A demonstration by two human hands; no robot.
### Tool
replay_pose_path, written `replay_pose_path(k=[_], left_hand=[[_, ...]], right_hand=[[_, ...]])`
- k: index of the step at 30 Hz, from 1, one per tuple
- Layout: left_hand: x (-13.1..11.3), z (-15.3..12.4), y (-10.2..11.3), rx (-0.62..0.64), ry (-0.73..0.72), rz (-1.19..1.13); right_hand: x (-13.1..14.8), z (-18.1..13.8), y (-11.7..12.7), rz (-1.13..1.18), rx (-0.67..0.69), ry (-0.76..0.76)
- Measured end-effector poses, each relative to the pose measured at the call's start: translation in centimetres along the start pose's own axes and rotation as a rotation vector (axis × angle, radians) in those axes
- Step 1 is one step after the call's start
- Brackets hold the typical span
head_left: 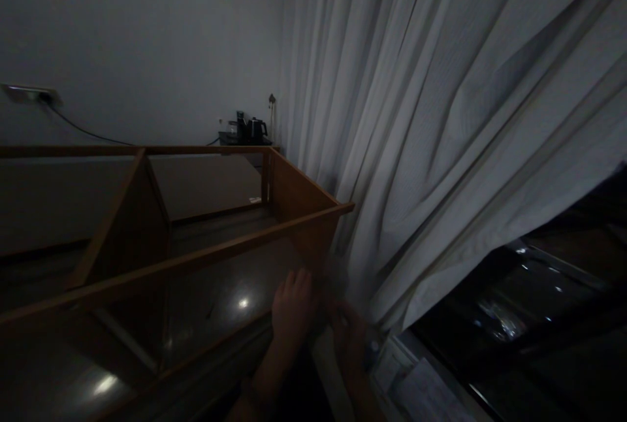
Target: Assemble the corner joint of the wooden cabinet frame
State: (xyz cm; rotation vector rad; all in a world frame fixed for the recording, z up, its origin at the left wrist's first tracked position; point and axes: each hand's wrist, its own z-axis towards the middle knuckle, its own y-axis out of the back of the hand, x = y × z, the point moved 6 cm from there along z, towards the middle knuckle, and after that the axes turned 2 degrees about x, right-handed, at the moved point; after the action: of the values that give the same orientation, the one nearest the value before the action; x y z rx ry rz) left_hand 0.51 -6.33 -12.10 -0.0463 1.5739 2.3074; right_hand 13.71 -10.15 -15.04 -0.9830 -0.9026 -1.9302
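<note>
Wooden frame [215, 250]: it takes the left part of the view and is the thing nearest to both hands; its near right corner, where the front rail [274, 230] meets the end panel [298, 188], is turned toward the curtain [431, 115].
Left hand [292, 294]: it is below the front rail, just beside that corner of the wooden frame; the fingers lie close to one another and are bent, but I cannot tell if they pinch something.
Right hand [349, 334]: it is below and to the right of the same corner, near the left hand; it is blurred and dark, so I cannot tell if its grip is closed on anything, or touches the wooden frame.
State of the work: the front rail, the end panel and the divider [128, 232] already stand together, and I judge that this body is built; the top openings are uncovered. What is left at the corner I cannot read, because the hands and the shadow hide the spot.
Papers [426, 390]: these lie to the right of the wooden frame, beyond the right hand.
Kettle [255, 128]: it stands behind the far right corner of the wooden frame.
Cable [83, 128]: it hangs from the wall socket [29, 93], behind the wooden frame.
</note>
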Motion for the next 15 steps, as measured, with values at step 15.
replay_pose_path(k=[15], left_hand=[[0.11,-0.1,-0.29,-0.051,-0.009,0.04]], right_hand=[[-0.11,0.27,-0.23,-0.028,0.027,-0.08]])
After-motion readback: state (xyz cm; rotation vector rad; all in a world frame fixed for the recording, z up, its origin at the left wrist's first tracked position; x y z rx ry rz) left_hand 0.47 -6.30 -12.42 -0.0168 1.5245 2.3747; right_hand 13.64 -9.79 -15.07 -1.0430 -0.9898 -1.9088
